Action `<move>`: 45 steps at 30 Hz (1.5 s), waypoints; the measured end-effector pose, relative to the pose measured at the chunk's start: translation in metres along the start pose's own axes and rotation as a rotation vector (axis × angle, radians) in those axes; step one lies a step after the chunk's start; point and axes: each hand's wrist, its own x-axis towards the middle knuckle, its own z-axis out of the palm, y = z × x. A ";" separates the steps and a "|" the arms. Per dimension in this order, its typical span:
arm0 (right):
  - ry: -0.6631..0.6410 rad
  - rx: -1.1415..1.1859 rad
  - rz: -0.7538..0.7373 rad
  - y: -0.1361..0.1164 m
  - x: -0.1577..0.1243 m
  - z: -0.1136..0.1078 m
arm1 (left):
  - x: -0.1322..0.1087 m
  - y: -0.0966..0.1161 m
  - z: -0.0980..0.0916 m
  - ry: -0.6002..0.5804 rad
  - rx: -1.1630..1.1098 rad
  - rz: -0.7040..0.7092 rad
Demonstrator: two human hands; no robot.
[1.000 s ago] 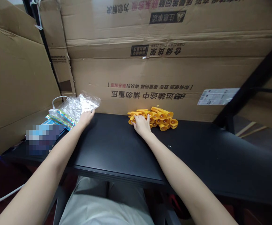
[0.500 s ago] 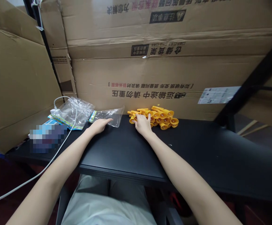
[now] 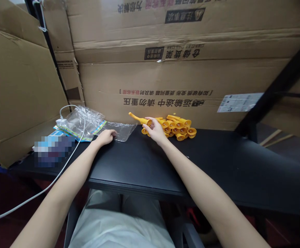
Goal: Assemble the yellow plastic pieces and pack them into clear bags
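A yellow horn-shaped plastic piece [image 3: 140, 119], with a flared mouth and a narrow stem, is held by my right hand [image 3: 157, 131] between thumb and fingers. Its stem points up and to the left. Beside and behind that hand lies a pile of similar yellow pieces [image 3: 182, 128], several of them with their mouths facing me. My left hand [image 3: 106, 137] is closed with curled fingers at the near edge of a clear plastic bag [image 3: 125, 131], which lies flat on the black table [image 3: 139, 162]. The bag has a colourful header strip.
More clear bags [image 3: 84, 120] with colourful headers lie to the left, near a blurred-out blue item [image 3: 53, 151]. A white cable [image 3: 69, 159] runs across the table's left side. Cardboard [image 3: 145, 79] stands behind the table, and a black post [image 3: 276, 82] slants at the right.
My right hand has lifted one yellow horn-shaped piece off the pile. My left hand's fingers have curled in, and the bag lies flatter than before.
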 end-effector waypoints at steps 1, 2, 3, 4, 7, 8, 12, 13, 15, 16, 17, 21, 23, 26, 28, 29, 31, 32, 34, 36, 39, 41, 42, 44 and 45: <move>-0.057 0.093 0.034 -0.003 -0.001 0.001 | -0.001 0.000 -0.002 0.007 0.015 -0.038; -0.118 0.172 0.081 -0.007 -0.003 0.002 | -0.001 0.000 -0.005 0.016 0.039 -0.078; -0.181 0.231 0.136 -0.010 -0.005 0.003 | -0.002 0.000 -0.007 0.028 0.069 -0.120; -0.251 0.263 0.194 -0.013 -0.008 0.003 | -0.003 0.000 -0.010 0.041 0.102 -0.159; -0.364 0.264 0.333 -0.016 -0.013 0.002 | -0.006 -0.001 -0.016 0.077 0.207 -0.271; -0.377 0.247 0.362 -0.015 -0.013 0.001 | -0.006 -0.001 -0.017 0.083 0.237 -0.302; -0.396 0.140 0.405 -0.006 -0.013 0.001 | -0.008 0.001 -0.020 0.070 0.305 -0.372; -0.397 0.100 0.404 -0.003 -0.013 0.002 | -0.009 0.003 -0.020 0.067 0.314 -0.379; -0.398 0.016 0.384 0.001 -0.013 0.004 | -0.010 0.007 -0.019 0.065 0.330 -0.385; -0.399 -0.031 0.363 0.002 -0.013 0.004 | -0.010 0.010 -0.019 0.064 0.335 -0.375; -0.401 -0.083 0.333 0.003 -0.013 0.004 | -0.011 0.013 -0.018 0.059 0.336 -0.348; -0.430 -0.378 0.201 -0.004 -0.013 -0.001 | -0.011 0.025 -0.011 0.026 0.291 -0.133; -0.472 -0.492 0.167 -0.009 -0.013 -0.005 | -0.011 0.029 -0.006 0.014 0.283 -0.068; -0.541 -0.522 0.155 -0.013 -0.013 -0.007 | -0.010 0.033 -0.001 -0.014 0.310 -0.029; -0.536 -0.491 0.147 -0.014 -0.013 -0.007 | -0.009 0.034 0.000 -0.024 0.318 0.013; -0.521 -0.470 0.141 -0.013 -0.012 -0.006 | -0.009 0.034 0.000 -0.017 0.314 0.042; -0.478 -0.427 0.133 -0.012 -0.011 -0.004 | -0.010 0.036 0.000 0.014 0.297 0.113; -0.458 -0.410 0.133 -0.011 -0.011 -0.002 | -0.010 0.037 0.000 0.030 0.288 0.154; -0.424 -0.382 0.127 -0.011 -0.011 0.001 | -0.011 0.041 0.002 0.061 0.275 0.240; -0.401 -0.356 0.107 -0.011 -0.012 0.005 | -0.011 0.045 0.005 0.093 0.264 0.333; -0.369 -0.336 0.062 -0.011 -0.016 0.016 | -0.012 0.052 0.012 0.122 0.228 0.454; -0.352 -0.355 0.038 -0.011 -0.020 0.024 | -0.012 0.053 0.014 0.112 0.201 0.497; -0.350 -0.374 0.026 -0.011 -0.022 0.028 | -0.012 0.053 0.013 0.112 0.188 0.495; -0.362 -0.415 0.003 -0.011 -0.025 0.035 | -0.011 0.049 0.010 0.143 0.167 0.419; -0.370 -0.433 -0.007 -0.011 -0.026 0.037 | -0.010 0.045 0.007 0.174 0.162 0.340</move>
